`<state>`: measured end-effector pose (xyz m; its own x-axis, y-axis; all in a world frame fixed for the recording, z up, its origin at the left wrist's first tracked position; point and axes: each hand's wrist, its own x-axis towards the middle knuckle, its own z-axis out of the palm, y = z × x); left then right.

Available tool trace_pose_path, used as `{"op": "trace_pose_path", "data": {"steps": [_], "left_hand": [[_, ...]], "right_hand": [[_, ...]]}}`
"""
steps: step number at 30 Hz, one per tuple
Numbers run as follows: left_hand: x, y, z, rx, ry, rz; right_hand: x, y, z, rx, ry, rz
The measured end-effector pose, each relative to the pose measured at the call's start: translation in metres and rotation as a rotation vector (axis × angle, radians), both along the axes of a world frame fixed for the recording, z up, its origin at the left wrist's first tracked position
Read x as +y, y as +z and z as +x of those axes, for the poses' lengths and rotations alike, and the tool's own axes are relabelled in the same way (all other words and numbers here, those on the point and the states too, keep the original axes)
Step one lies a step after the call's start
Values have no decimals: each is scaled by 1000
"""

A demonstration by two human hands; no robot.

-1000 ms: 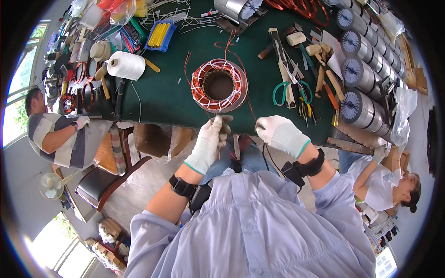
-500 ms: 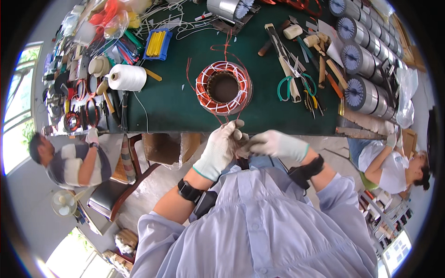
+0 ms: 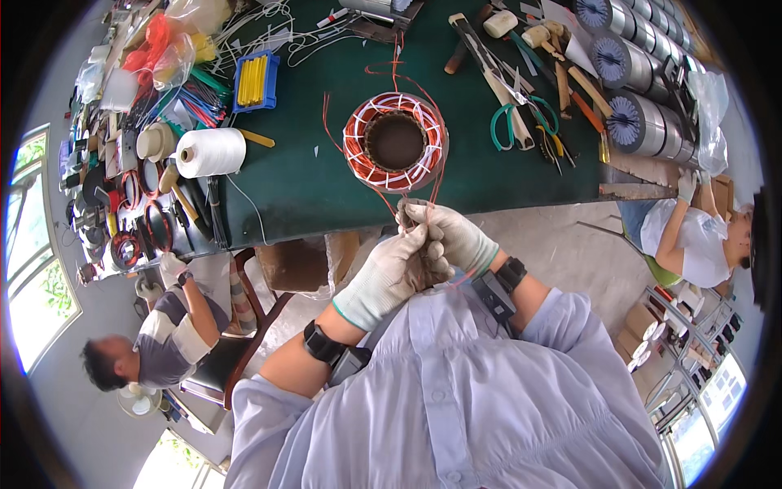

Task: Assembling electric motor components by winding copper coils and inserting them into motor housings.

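Note:
A motor stator (image 3: 356,149) stands on the green table top in front of me, its red-orange copper windings laced with white cord. Thin red lead wires (image 3: 437,186) run from its near side toward me, and others stick out at its left and far side. My left hand (image 3: 381,275), in a white knit glove, is closed in a pinch on these wires just off the table edge. Against it, my gloved right hand (image 3: 454,238) also pinches the wires. The fingertips meet and hide the exact grip. A loose red wire end shows below the right hand.
Right of the stator lie green-handled scissors (image 3: 511,122), pliers (image 3: 551,145) and mallets. Large wire spools (image 3: 643,122) line the right edge. To the left are a white thread cone (image 3: 210,152) and a blue tray (image 3: 256,81) of yellow strips. People sit at both sides.
My right hand has come up and left to meet the left hand at the wires. The left hand has drawn slightly down. The whole view has turned a little.

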<state>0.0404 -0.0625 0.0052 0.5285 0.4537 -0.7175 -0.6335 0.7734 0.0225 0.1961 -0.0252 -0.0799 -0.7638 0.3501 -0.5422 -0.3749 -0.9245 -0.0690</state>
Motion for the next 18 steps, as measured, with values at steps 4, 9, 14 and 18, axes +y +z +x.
{"op": "trace_pose_path", "data": {"steps": [4,9,14,18], "left_hand": [[-1,-3,-4,-17,-29,3],[1,-1,-2,38,-83,16],[2,-6,-3,-38,-67,-21],[3,-4,-5,-68,-85,4]], "right_hand": [[-1,0,-5,-16,-71,61],[2,31,-14,-184,-170,12],[-3,6,-4,-80,-135,23],[-3,3,-6,-48,-38,6]]}}
